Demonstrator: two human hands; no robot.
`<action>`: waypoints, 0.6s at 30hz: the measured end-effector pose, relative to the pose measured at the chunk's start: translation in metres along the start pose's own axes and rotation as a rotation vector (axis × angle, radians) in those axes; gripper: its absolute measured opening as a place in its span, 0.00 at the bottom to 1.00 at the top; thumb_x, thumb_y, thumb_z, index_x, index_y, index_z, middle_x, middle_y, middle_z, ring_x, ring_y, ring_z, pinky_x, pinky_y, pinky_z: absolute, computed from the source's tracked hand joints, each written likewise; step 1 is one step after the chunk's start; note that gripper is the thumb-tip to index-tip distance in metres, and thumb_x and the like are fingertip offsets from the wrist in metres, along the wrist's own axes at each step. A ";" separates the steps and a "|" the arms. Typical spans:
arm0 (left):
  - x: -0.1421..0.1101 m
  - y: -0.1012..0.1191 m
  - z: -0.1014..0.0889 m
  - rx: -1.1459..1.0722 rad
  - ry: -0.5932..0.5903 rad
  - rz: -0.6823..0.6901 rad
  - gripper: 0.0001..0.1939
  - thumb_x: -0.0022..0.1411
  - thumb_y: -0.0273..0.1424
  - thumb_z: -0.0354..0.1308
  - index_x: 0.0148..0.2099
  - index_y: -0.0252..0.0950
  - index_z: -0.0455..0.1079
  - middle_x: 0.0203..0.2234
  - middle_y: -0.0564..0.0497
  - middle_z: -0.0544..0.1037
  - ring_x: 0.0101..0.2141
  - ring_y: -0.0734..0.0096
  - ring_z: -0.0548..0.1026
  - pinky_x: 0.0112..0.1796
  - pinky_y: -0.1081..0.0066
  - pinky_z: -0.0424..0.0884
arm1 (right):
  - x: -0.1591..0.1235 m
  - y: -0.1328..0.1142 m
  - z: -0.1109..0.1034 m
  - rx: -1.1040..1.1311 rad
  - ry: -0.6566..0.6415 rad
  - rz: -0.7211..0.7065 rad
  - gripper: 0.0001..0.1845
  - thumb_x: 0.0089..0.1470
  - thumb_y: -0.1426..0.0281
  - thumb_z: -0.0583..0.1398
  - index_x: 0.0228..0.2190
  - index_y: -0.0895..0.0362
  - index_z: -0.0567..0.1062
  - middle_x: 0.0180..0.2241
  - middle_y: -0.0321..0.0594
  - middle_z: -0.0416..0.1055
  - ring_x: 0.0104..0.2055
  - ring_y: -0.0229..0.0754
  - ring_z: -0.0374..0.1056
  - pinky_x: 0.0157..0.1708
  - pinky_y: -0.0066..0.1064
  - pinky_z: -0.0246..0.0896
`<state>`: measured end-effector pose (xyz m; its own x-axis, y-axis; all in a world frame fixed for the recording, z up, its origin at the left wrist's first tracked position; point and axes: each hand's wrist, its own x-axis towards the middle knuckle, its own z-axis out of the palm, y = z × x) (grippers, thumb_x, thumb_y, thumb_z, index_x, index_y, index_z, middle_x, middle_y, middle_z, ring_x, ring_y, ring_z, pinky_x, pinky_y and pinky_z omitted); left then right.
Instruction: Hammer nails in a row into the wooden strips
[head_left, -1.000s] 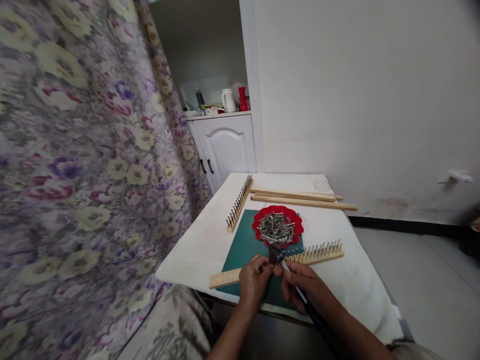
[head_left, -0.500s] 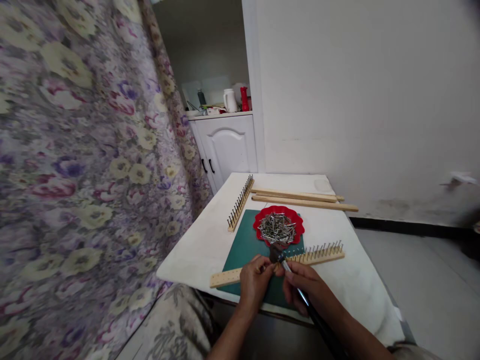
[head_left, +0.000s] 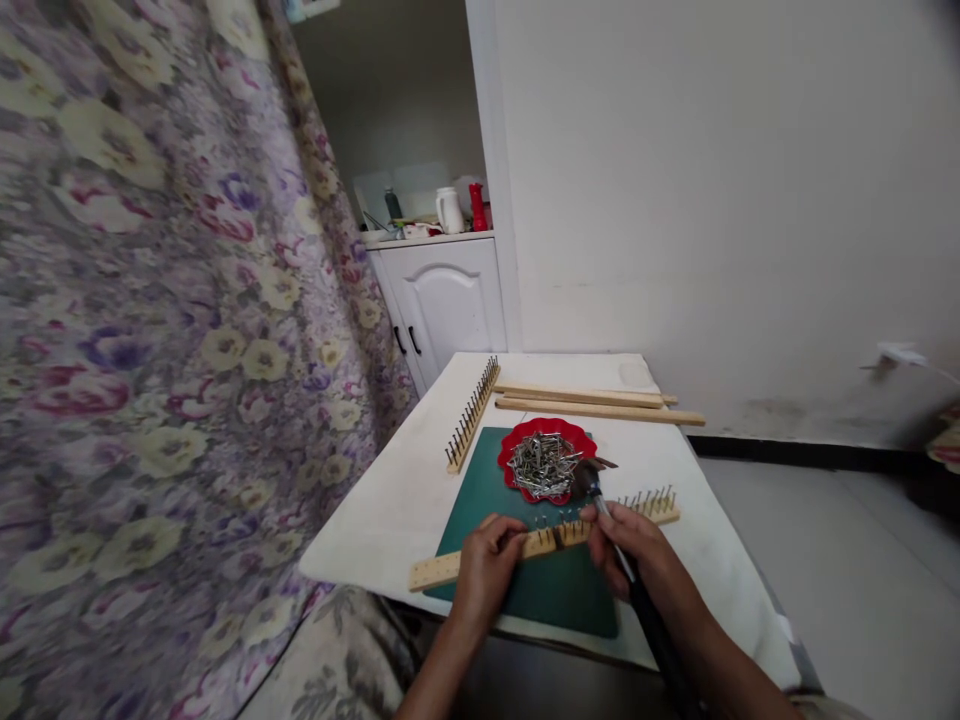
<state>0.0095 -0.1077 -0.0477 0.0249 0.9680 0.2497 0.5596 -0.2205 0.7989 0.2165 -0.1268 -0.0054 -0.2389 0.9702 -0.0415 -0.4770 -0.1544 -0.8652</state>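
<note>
In the head view, my right hand (head_left: 637, 550) is closed round the dark handle of a hammer (head_left: 587, 480), its head raised near the bowl's front rim. My left hand (head_left: 487, 565) is closed, thumb and forefinger pinched together, against a wooden strip (head_left: 435, 572). Whatever the pinch holds is hidden by the fingers. The strip lies slantwise over a green cutting mat (head_left: 555, 605). Nails stand upright along its right part, and small holes mark its bare left end. Just behind is a red scalloped bowl (head_left: 511, 437) heaped with loose nails (head_left: 544, 465).
A second nail-studded strip (head_left: 472, 420) lies at the table's left edge. Several plain wooden sticks (head_left: 592, 403) lie at the back of the white-covered table (head_left: 367, 520). A flowered curtain (head_left: 187, 350) hangs on the left; a white cabinet (head_left: 450, 310) stands behind.
The hammer has swung up and right, off the strip towards the bowl. My hands have moved apart, uncovering nails in the middle of the strip. The whole view has shifted slightly.
</note>
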 end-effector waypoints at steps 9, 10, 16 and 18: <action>0.088 0.016 0.004 0.236 -0.099 0.199 0.08 0.57 0.27 0.51 0.35 0.35 0.72 0.29 0.51 0.76 0.31 0.71 0.72 0.33 0.74 0.65 | 0.009 0.001 -0.010 0.063 0.112 -0.042 0.16 0.46 0.59 0.64 0.30 0.59 0.70 0.16 0.31 0.70 0.09 0.27 0.54 0.08 0.18 0.45; 0.101 0.018 0.009 0.343 -0.140 0.234 0.09 0.57 0.26 0.50 0.36 0.35 0.72 0.30 0.51 0.77 0.32 0.71 0.72 0.34 0.74 0.65 | 0.010 0.002 -0.010 0.066 0.114 -0.045 0.16 0.46 0.59 0.63 0.30 0.59 0.70 0.17 0.31 0.70 0.09 0.27 0.54 0.08 0.18 0.45; 0.162 0.022 0.040 0.509 -0.243 0.362 0.12 0.58 0.25 0.50 0.38 0.36 0.75 0.37 0.47 0.76 0.38 0.64 0.71 0.38 0.70 0.63 | 0.015 0.005 -0.011 0.076 0.122 -0.047 0.15 0.47 0.59 0.63 0.30 0.59 0.69 0.15 0.30 0.70 0.08 0.27 0.54 0.08 0.18 0.42; 0.171 0.022 0.046 0.548 -0.328 0.439 0.11 0.58 0.27 0.52 0.36 0.37 0.76 0.36 0.49 0.76 0.40 0.64 0.70 0.40 0.70 0.62 | 0.015 0.004 -0.010 0.073 0.126 -0.040 0.16 0.47 0.59 0.63 0.29 0.59 0.68 0.15 0.31 0.69 0.08 0.27 0.53 0.08 0.18 0.41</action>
<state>0.0646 0.0585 -0.0124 0.5357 0.8102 0.2378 0.7694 -0.5844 0.2579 0.2193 -0.1107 -0.0145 -0.1125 0.9909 -0.0740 -0.5451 -0.1238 -0.8292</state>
